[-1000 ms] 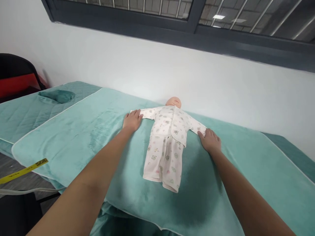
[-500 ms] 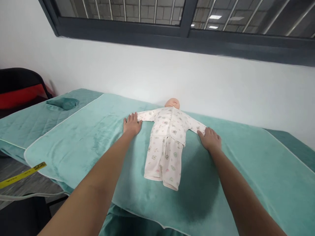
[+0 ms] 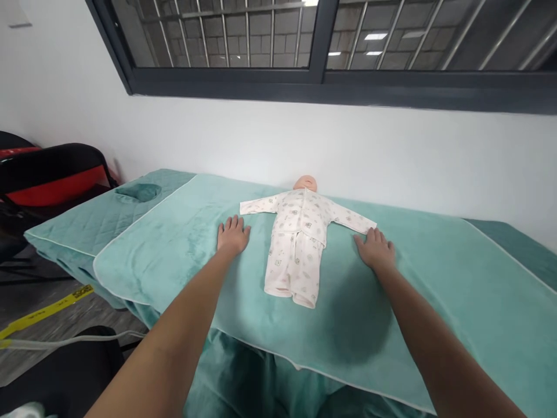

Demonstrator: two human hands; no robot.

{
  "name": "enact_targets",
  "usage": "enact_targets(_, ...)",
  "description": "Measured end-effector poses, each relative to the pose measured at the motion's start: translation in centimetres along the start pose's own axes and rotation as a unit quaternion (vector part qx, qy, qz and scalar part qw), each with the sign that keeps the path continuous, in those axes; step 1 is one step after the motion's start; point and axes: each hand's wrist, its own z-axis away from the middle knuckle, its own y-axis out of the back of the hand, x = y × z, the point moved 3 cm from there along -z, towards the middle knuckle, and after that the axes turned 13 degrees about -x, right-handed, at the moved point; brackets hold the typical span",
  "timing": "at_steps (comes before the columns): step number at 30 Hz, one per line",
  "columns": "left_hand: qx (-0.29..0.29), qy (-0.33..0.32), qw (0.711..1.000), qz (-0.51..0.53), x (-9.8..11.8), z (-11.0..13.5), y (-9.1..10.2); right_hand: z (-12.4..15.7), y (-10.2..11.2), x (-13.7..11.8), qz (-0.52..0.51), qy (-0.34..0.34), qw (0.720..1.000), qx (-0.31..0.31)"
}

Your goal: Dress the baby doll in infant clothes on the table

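A baby doll [image 3: 305, 184] in a white printed sleepsuit [image 3: 300, 244] lies on its back on a teal towel [image 3: 183, 249], arms spread wide. My left hand [image 3: 232, 235] rests flat on the towel, fingers apart, a little below the doll's left-side sleeve and apart from it. On the other side my right hand [image 3: 375, 248] lies flat with fingers spread, just below the other sleeve's cuff. Neither hand holds anything.
The towel covers a teal quilted massage bed [image 3: 82, 223] with a face hole [image 3: 138, 191] at the left end. A white wall and dark-framed window stand behind. Black and red chairs [image 3: 52, 180] sit at the left; yellow tape [image 3: 43, 313] marks the floor.
Both hands have slid off the sleeve ends toward me and now lie on the towel. The view has pulled back and tilted up, showing more of the window and bed.
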Motion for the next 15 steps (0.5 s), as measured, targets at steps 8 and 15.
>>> enact_targets(8,0.082,-0.101,0.991,0.01,-1.0,13.3,-3.1,13.1,-2.4,3.4,0.017,0.182,0.981,0.061)
enact_targets(15,0.023,-0.039,0.998,0.05,-3.1,30.7,-16.9,32.6,-16.3,9.8,0.045,0.26,0.954,0.142)
